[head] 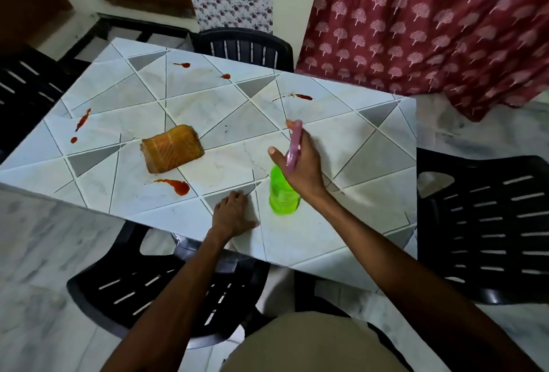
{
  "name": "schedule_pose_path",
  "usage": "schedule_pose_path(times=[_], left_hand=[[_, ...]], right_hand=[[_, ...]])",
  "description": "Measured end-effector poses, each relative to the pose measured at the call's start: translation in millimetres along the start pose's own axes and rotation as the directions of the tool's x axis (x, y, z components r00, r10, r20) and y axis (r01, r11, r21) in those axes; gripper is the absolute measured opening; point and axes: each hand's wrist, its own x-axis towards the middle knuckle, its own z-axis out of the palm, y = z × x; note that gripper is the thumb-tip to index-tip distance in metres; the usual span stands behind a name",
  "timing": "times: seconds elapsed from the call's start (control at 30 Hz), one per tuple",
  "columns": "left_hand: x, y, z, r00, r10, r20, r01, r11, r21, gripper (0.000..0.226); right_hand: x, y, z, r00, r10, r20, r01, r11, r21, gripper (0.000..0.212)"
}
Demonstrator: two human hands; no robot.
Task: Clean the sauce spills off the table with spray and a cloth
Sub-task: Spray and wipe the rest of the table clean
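A green spray bottle with a pink trigger head stands on the tiled table, right of centre. My right hand grips its pink head, thumb stretched out to the left. My left hand rests flat on the table's near edge, fingers spread. A folded orange cloth lies in the middle of the table. Red sauce spills dot the top: one just in front of the cloth, one at the left, two small ones at the back and one at the back right.
Black plastic chairs stand around the table: one at the front, one at the right, one at the back, one at the left. A maroon patterned curtain hangs at the back right.
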Motion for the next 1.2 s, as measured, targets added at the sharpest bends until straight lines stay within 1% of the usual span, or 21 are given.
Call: schedule_pose_path(times=[0.1,0.13,0.23,0.27,0.37,0.43,0.47,0.5,0.57,0.6,0.67,0.77,0.87,0.97,1.0,1.07,1.13,1.17,1.2], left_hand=[[3,13,-3,0.996,-0.083,-0.016,0.083,0.996,0.024,0.081],[5,19,-4,0.994,-0.105,-0.033,0.106,0.994,0.024,0.076],[11,34,-8,0.983,-0.154,-0.101,0.148,0.987,-0.065,0.060],[15,39,-9,0.979,-0.154,-0.133,0.142,0.985,-0.094,0.055],[28,60,-15,0.971,-0.134,-0.201,0.105,0.984,-0.147,0.043],[41,75,-20,0.975,-0.088,-0.206,0.052,0.984,-0.172,0.039],[48,82,-21,0.979,-0.051,-0.196,0.015,0.983,-0.181,0.040],[57,90,-23,0.984,-0.008,-0.178,-0.025,0.983,-0.180,0.042],[74,108,-26,0.990,0.053,-0.131,-0.075,0.982,-0.171,0.047],[82,116,-27,0.991,0.076,-0.108,-0.094,0.981,-0.170,0.052],[102,135,-31,0.989,0.133,-0.070,-0.143,0.977,-0.159,0.059],[130,160,-38,0.979,0.204,-0.023,-0.205,0.969,-0.140,0.063],[160,176,-43,0.969,0.248,-0.008,-0.248,0.964,-0.097,0.058],[188,187,-48,0.949,0.314,0.004,-0.314,0.949,-0.032,0.064],[198,191,-51,0.944,0.331,0.010,-0.331,0.944,-0.008,0.066],[211,196,-55,0.939,0.343,0.035,-0.345,0.938,0.046,0.071],[220,196,-57,0.937,0.343,0.067,-0.348,0.933,0.093,0.077],[225,196,-57,0.938,0.339,0.078,-0.346,0.933,0.104,0.079],[228,194,-57,0.938,0.336,0.082,-0.343,0.933,0.108,0.080]], right_hand=[[22,-3,-3,0.995,-0.007,0.104,-0.003,0.995,0.096,0.040],[29,-4,-7,0.993,-0.005,0.120,-0.011,0.991,0.131,0.034],[48,2,-18,0.989,0.074,0.128,-0.103,0.967,0.232,0.027],[54,4,-22,0.987,0.104,0.121,-0.131,0.961,0.244,0.025],[66,20,-39,0.969,0.236,0.077,-0.248,0.938,0.243,0.030],[70,38,-57,0.937,0.347,0.024,-0.341,0.902,0.263,0.011],[70,49,-66,0.913,0.408,0.001,-0.391,0.874,0.288,0.008],[71,65,-77,0.883,0.469,-0.015,-0.439,0.838,0.324,0.014],[73,99,-101,0.808,0.588,-0.031,-0.524,0.742,0.419,0.042],[74,116,-113,0.771,0.636,-0.045,-0.546,0.695,0.467,0.047],[76,144,-140,0.705,0.703,-0.099,-0.560,0.636,0.531,0.044],[83,167,-176,0.642,0.742,-0.194,-0.513,0.603,0.611,0.027],[101,186,-205,0.603,0.757,-0.254,-0.495,0.604,0.625,0.021],[124,192,-223,0.581,0.753,-0.308,-0.486,0.624,0.612,0.017],[131,189,-229,0.572,0.754,-0.324,-0.484,0.629,0.609,0.017],[142,187,-237,0.573,0.754,-0.323,-0.481,0.628,0.612,0.024],[149,181,-241,0.554,0.776,-0.302,-0.511,0.603,0.612,0.037],[153,181,-243,0.542,0.789,-0.290,-0.528,0.588,0.613,0.038],[155,179,-242,0.540,0.794,-0.280,-0.535,0.580,0.614,0.033]])
